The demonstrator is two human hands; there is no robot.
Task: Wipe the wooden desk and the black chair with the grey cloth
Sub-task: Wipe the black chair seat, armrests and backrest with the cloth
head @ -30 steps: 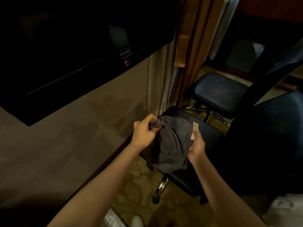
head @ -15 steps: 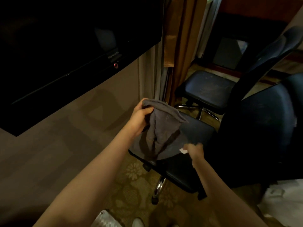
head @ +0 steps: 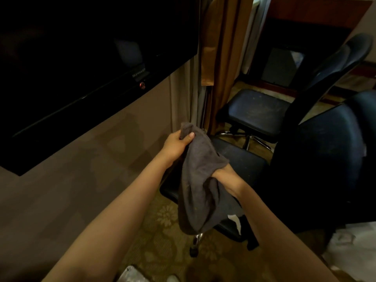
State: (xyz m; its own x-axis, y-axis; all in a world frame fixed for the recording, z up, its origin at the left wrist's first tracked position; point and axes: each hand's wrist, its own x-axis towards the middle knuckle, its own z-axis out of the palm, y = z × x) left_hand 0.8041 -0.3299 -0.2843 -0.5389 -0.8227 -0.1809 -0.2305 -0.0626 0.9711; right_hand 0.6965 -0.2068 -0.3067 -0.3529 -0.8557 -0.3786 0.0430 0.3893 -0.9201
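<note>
The grey cloth [head: 200, 184] hangs in the air above the near black chair [head: 246, 159]. My left hand [head: 177, 144] pinches its top corner, thumb on the fabric. My right hand [head: 225, 176] grips a fold in the cloth's middle, fingers partly hidden inside it. The cloth's lower part droops in front of the chair seat. The wooden desk [head: 85, 186] lies at the left, its top running from the near edge to the wall.
A large dark TV [head: 81, 58] stands on the desk. A second black chair [head: 256, 110] sits further back near the brown curtains [head: 217, 47]. The near chair's tall backrest [head: 325, 165] fills the right. Patterned carpet [head: 162, 247] lies below, with white paper at bottom right.
My right hand has moved up from the cloth's lower edge and taken hold of its middle. My left hand keeps the top corner. The view has shifted slightly right.
</note>
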